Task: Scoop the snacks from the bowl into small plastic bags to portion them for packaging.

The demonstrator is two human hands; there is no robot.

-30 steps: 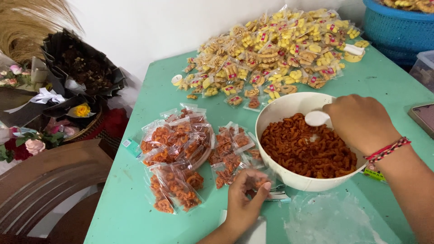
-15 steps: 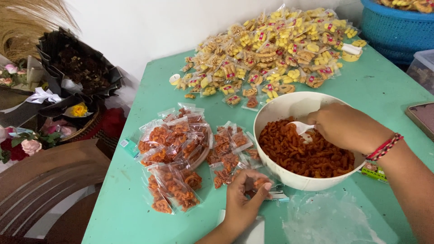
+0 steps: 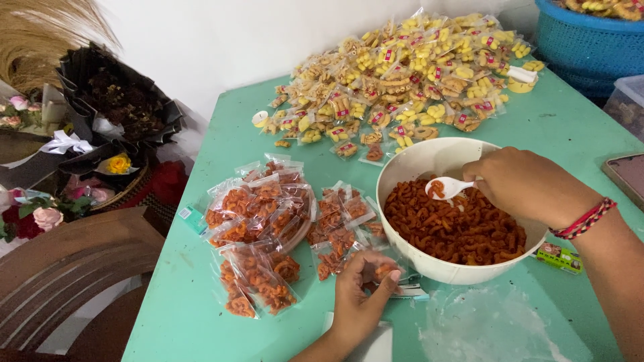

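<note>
Your right hand (image 3: 530, 184) is closed around the handle of a white spoon (image 3: 448, 188), fingers curled tight on it above the bowl (image 3: 429, 157). The spoon's scoop carries a small load of orange-red snack curls and sits just over the heap of the same curls (image 3: 463, 224) that fills the bowl's lower half. A red braided band (image 3: 582, 220) circles that wrist.

Your left hand (image 3: 359, 295) rests on the green table (image 3: 570, 127), just in front of the bowl's near-left rim. Its fingers pinch a small clear bag (image 3: 384, 270) partly filled with orange curls; the thumb and fingertips are closed on the bag's edge. The two hands are apart, with the bowl's rim between them.

Left of the bowl lies a pile of filled orange bags (image 3: 265, 224), some overlapping, a few touching the bag you hold. At the table's far end a large spread of small bags with yellow snacks (image 3: 409, 74) covers the surface. A blue basket (image 3: 590, 40) stands at the far right corner. A small green box (image 3: 560, 257) lies beside the bowl under your right wrist. Off the table's left edge sit flower bouquets (image 3: 100, 127) in black wrapping and a wooden chair (image 3: 67, 275).
</note>
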